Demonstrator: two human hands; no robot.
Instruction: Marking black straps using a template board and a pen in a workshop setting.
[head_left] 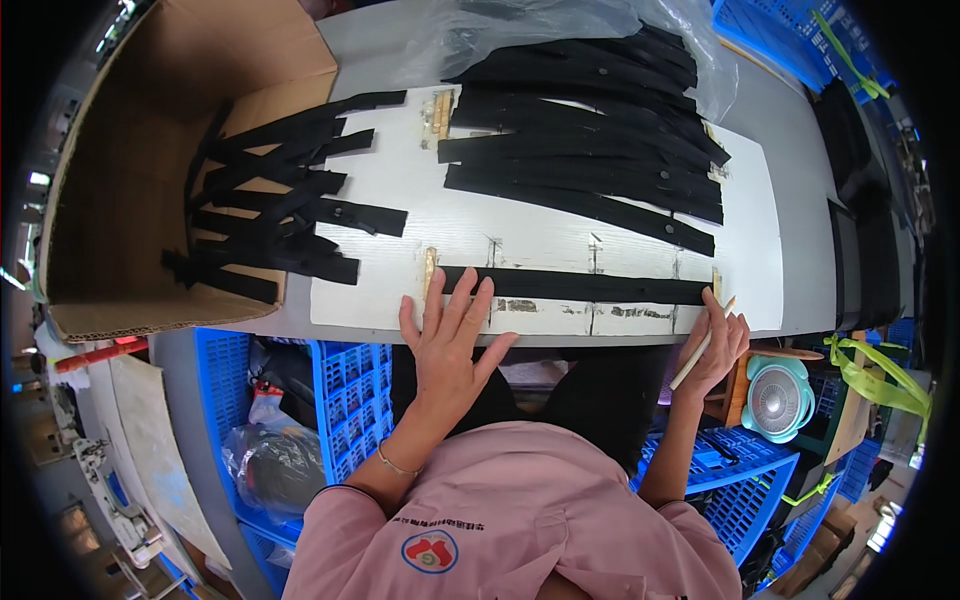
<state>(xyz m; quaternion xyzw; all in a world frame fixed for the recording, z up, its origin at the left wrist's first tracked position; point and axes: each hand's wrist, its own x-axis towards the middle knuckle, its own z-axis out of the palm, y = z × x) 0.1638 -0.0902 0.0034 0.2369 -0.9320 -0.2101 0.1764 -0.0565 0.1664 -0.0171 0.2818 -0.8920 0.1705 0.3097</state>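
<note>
A long black fabric strip lies straight along the near part of a white marked board. My left hand rests at its left end, fingers spread and fingertips pressing the strip. At the strip's right end, my right hand touches it with the index fingertip. A pale pencil is held in that same hand, its tip pointing up and away. Farther back on the board, several similar black strips lie in a loose stack. Small wooden blocks are fixed near the board's left side.
An open cardboard box stands at the left, with more black strips spilling over its edge onto the board. Clear plastic film lies at the back. Blue crates and a small teal fan sit below the table's edge.
</note>
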